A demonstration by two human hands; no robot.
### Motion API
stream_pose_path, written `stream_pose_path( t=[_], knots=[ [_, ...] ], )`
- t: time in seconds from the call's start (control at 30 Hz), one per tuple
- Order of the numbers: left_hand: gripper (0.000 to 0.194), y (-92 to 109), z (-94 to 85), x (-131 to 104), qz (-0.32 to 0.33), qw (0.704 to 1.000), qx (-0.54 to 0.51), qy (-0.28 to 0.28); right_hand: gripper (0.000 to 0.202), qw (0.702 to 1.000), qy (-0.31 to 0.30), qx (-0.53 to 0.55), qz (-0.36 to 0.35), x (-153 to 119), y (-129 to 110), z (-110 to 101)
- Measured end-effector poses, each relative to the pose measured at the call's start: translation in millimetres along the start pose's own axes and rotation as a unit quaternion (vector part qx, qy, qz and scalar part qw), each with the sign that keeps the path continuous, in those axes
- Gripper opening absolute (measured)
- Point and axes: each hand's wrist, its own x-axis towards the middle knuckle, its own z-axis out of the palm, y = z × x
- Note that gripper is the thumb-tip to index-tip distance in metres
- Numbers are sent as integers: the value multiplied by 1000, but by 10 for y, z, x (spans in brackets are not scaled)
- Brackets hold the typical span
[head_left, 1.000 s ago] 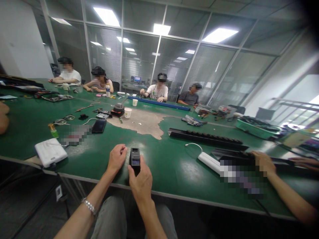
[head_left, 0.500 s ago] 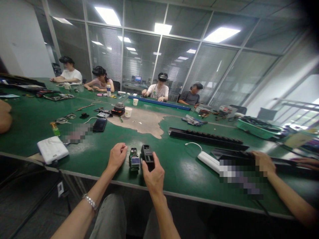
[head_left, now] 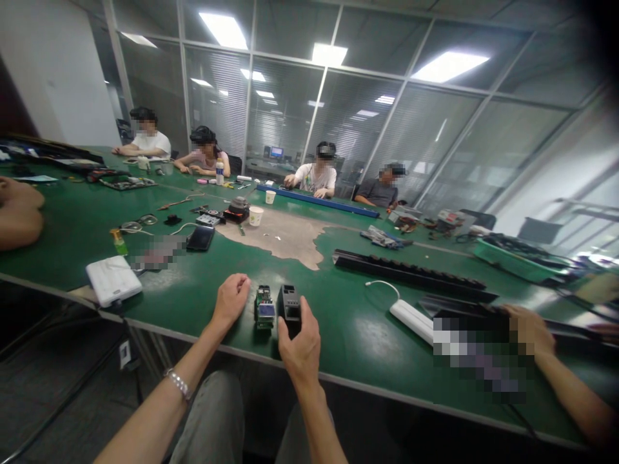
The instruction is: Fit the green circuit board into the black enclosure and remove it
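Observation:
Near the front edge of the green table (head_left: 358, 328), a small circuit board assembly (head_left: 265, 309) with a bluish screen lies between my hands. Just right of it is a black plastic housing (head_left: 289, 301) with square openings. My right hand (head_left: 302, 335) has its thumb and fingers around the lower end of this housing. To the left of the board, my left hand (head_left: 233, 298) rests on the table, fingers curled together, with nothing visible in it.
A white box (head_left: 113, 281) with a cable lies left, near a black phone (head_left: 200, 238). Long black strips (head_left: 411, 276) and a white power strip (head_left: 416, 322) are at right, beside another person's hand (head_left: 529, 332). Several people sit around the table.
The view has turned slightly left, so most of the scene sits further right. My hands, the board and the housing keep nearly the same arrangement.

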Motion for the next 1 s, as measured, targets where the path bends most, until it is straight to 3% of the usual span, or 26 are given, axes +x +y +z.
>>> stream_pose_path(
  t=[0.2,0.37,0.5,0.67,1.0],
  knots=[
    [25,-1,3,1,11,1000,6,-2,60,999,-1,13,42,-3,-7,-1],
    [27,-1,13,5,5,1000,-8,-7,58,990,11,97,104,130,-193,-149],
    [28,23,-3,3,-2,1000,-12,-4,54,989,-6,128,74,218,-427,-158],
    [29,43,-20,4,1,1000,5,-3,51,995,-21,94,33,199,-601,6],
    [31,46,-15,13,2,1000,11,-3,53,999,-34,18,-6,97,-614,105]
  ],
)
